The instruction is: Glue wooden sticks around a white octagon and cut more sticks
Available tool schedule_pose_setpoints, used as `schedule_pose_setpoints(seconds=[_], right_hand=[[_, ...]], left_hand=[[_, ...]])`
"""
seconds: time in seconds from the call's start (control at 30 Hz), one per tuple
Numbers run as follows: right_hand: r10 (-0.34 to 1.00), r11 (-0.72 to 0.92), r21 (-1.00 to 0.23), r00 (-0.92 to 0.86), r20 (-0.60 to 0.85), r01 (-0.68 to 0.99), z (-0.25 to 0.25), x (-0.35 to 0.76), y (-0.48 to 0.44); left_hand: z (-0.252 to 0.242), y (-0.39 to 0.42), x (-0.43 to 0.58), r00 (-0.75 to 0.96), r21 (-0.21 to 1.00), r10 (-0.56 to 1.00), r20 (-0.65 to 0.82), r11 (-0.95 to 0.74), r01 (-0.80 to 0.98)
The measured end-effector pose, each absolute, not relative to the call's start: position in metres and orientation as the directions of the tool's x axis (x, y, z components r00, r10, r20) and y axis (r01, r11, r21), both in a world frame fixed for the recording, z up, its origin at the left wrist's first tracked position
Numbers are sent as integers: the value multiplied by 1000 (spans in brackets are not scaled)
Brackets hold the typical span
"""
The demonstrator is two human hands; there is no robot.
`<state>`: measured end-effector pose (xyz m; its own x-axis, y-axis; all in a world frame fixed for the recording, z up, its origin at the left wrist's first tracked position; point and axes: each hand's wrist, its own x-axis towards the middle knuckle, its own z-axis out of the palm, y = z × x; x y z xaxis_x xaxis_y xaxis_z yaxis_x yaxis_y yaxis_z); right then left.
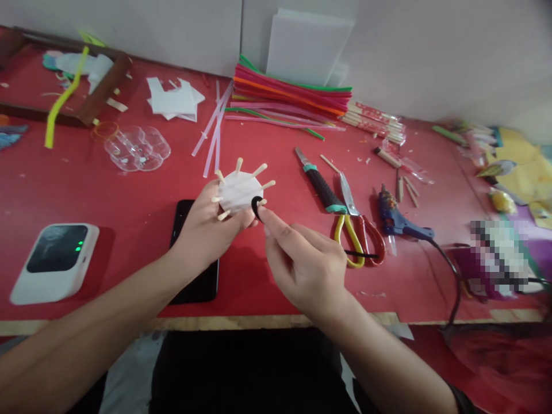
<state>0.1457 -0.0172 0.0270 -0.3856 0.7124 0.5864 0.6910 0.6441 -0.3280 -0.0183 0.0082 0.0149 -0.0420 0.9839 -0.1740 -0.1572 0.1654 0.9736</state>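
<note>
My left hand grips a white foam disc with several short wooden sticks poking out around its rim, held above the red table. My right hand pinches a black pipe cleaner. Its tip curls around one stick at the disc's lower right edge, and its tail sticks out past my palm toward the scissors.
A black phone lies under my left wrist and a white device with green lights sits at the left. To the right lie a utility knife, scissors and a blue glue gun. Coloured pipe cleaners, white strips and a clear tray lie further back.
</note>
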Motion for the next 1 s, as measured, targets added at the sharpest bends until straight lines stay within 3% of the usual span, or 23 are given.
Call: schedule_pose_setpoints(seconds=[0.17,0.33,0.5,0.7,0.9,1.0], right_hand=[[689,662,-189,-490,534,726,25,152,-13],[690,655,-133,-517,506,744,22,150,-13],[696,663,-122,-549,463,738,23,154,-9],[670,730,-165,-647,365,663,29,169,9],[576,810,-136,-730,367,571,35,182,25],[591,804,-204,-711,380,559,36,182,27]], left_hand=[[16,6,-17,-103,991,986,-132,127,-52],[12,3,-17,-101,994,989,-108,104,-40],[13,5,-16,-86,984,983,-164,157,-82],[16,10,-15,45,914,961,-271,272,-302],[12,12,-16,64,917,964,-260,267,-295],[12,12,-15,97,900,963,-252,270,-341]])
